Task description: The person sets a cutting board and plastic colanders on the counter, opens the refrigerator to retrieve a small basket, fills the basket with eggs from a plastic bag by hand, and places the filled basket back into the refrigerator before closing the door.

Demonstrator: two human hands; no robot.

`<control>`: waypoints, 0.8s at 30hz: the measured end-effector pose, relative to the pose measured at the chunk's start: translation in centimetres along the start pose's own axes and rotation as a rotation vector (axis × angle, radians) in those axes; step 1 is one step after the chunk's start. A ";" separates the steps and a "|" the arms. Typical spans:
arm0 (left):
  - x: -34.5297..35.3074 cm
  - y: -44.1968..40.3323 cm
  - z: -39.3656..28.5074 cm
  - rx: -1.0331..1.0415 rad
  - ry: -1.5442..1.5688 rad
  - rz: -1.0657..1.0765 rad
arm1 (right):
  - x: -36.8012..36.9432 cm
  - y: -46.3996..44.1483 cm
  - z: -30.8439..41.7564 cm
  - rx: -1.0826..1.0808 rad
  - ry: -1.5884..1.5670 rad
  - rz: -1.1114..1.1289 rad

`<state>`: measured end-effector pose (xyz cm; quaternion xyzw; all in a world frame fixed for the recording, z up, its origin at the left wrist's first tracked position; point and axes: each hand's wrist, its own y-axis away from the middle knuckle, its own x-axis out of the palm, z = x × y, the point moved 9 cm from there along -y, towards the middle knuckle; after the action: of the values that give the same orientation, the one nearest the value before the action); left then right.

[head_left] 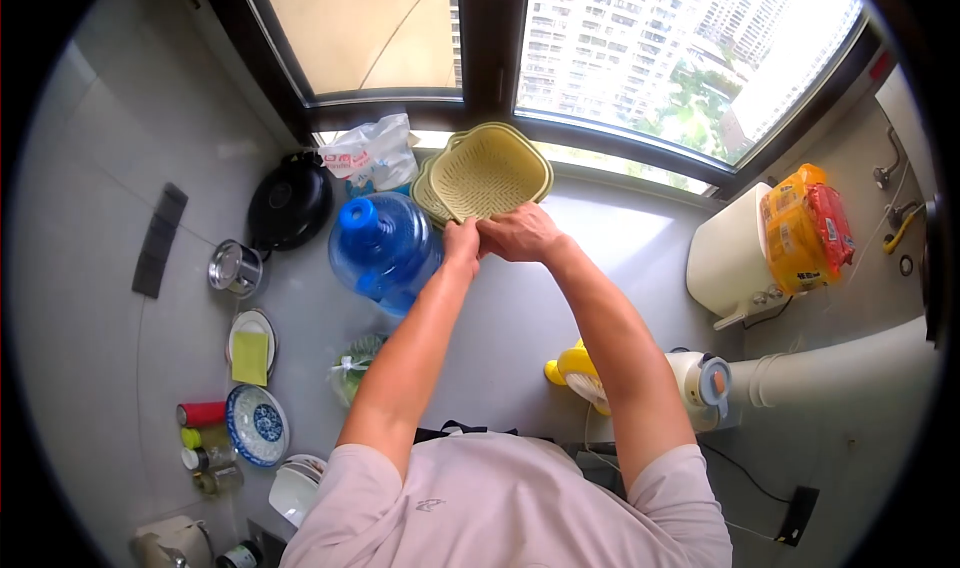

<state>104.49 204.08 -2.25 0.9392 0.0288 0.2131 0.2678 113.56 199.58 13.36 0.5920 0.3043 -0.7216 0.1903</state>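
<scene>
Both hands meet at the near rim of a yellow-green plastic draining basket (485, 173), which is tilted by the window with its perforated inside facing me. A second rim of the same colour shows around it at the left, so it looks nested with another. My left hand (462, 244) has its fingers closed at the near corner. Just beside it, my right hand (520, 234) is curled over the same rim, with fingertips partly hidden. A large blue water jug (385, 248) stands immediately left of my left hand.
A plastic bag (370, 153) and black pan (290, 203) lie behind the jug. Plates (257, 425), a steel pot (236, 268) and jars line the left wall. Bagged greens (355, 368) lie near my left arm. At right are a white appliance (725, 253) topped with orange packets (800, 228) and a kettle (710, 383).
</scene>
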 end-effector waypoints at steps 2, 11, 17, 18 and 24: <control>0.8 1.9 -0.8 0.064 -0.088 0.051 | -4.4 0.9 0.7 0.015 0.043 -0.283; 0.7 17.0 -7.6 0.251 -0.177 0.189 | -19.4 7.0 2.5 0.854 -0.064 -0.843; -7.9 26.1 -10.4 0.423 -0.149 0.121 | -17.7 7.5 10.1 0.711 -0.175 -0.974; -9.9 27.6 -10.7 0.431 -0.134 0.090 | -17.3 7.0 11.9 0.670 -0.247 -0.977; -25.8 35.2 -10.2 0.478 -0.130 -0.174 | -10.6 2.1 22.8 0.450 -0.612 -0.881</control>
<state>74.72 174.65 13.78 0.9815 0.1418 0.1154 0.0571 100.49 181.95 25.79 0.1998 0.2924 -0.9179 -0.1792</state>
